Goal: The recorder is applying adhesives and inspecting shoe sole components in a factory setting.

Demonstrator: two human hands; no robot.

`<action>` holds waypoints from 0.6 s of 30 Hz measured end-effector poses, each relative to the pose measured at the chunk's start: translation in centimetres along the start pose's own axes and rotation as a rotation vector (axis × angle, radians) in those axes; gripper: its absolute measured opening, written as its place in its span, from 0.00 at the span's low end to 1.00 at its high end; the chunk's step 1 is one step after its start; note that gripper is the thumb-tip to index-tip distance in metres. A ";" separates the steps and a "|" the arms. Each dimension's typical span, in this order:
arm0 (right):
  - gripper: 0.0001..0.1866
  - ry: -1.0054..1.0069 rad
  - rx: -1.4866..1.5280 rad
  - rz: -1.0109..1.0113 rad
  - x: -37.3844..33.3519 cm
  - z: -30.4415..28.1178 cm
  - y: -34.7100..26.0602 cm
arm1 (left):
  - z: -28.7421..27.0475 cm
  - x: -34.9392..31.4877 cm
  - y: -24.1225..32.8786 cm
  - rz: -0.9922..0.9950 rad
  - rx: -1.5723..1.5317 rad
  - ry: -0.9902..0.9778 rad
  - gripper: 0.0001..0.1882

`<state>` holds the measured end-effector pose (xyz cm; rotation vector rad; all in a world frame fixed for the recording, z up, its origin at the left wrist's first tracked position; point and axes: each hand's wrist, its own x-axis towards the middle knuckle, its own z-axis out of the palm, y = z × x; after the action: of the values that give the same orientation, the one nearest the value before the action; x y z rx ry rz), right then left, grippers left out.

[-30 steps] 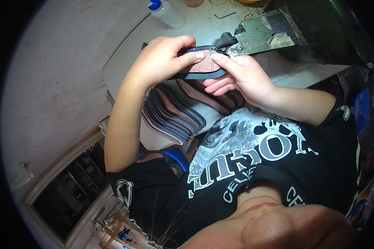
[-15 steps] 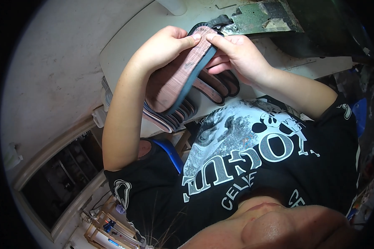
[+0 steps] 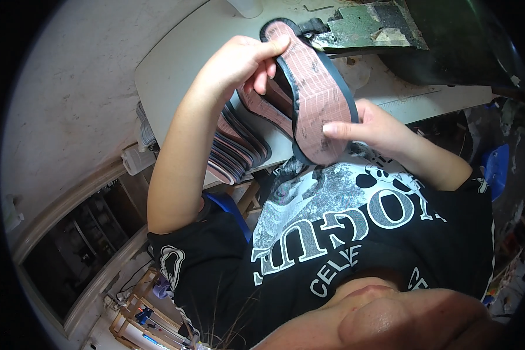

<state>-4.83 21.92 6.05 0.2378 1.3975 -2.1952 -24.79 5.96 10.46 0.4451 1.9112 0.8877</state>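
Note:
A pink-topped insole [image 3: 318,87] with a dark edge is held up between my two hands over the near side of the table. My left hand [image 3: 242,61] pinches its narrow end at the top, thumb on the pink face and other fingers curled beside it. My right hand [image 3: 373,125] grips the wide end from the right, its thumb pressed on the pink face and its other fingers hidden behind. More pink insoles [image 3: 265,111] lie behind and below the held one, partly covered by it.
Left of these, several insoles form an overlapping stack [image 3: 236,154] near the edge of the pale table [image 3: 175,76]. A worn green metal machine part [image 3: 370,26] sits just beyond the insole's narrow end, a dark fitting [image 3: 314,27] at its left. A white cylinder [image 3: 246,7] stands at the back.
The insole's wide end has swung from left to right. My right hand has gone from the narrow end down to the wide end, while my left hand stays near the narrow end.

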 end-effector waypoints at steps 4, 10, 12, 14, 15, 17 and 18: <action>0.19 0.075 0.042 -0.065 0.3 0.9 -0.9 | -0.5 1.4 -0.9 0.039 0.007 0.108 0.29; 0.17 0.220 0.243 -0.214 3.8 0.9 -0.9 | -2.8 3.1 -1.1 0.036 0.134 0.159 0.31; 0.17 0.244 0.236 -0.250 4.9 0.9 -0.8 | -2.2 3.0 -2.3 0.102 0.026 0.355 0.32; 0.17 0.237 0.253 -0.297 5.9 0.9 -1.1 | -2.2 3.0 -3.4 0.049 -0.007 0.313 0.34; 0.17 0.236 0.269 -0.350 6.3 1.0 -1.2 | -1.6 2.6 -3.7 0.168 -0.138 0.219 0.33; 0.18 0.258 0.251 -0.344 6.5 0.8 -1.2 | -0.5 1.7 -3.6 0.287 -0.282 0.091 0.32; 0.18 0.274 0.226 -0.334 6.6 0.8 -1.2 | 0.4 1.6 -3.2 0.278 -0.366 0.071 0.31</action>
<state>-10.95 19.39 4.66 0.4265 1.4108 -2.6850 -25.06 4.95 7.02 0.4671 1.7219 1.4217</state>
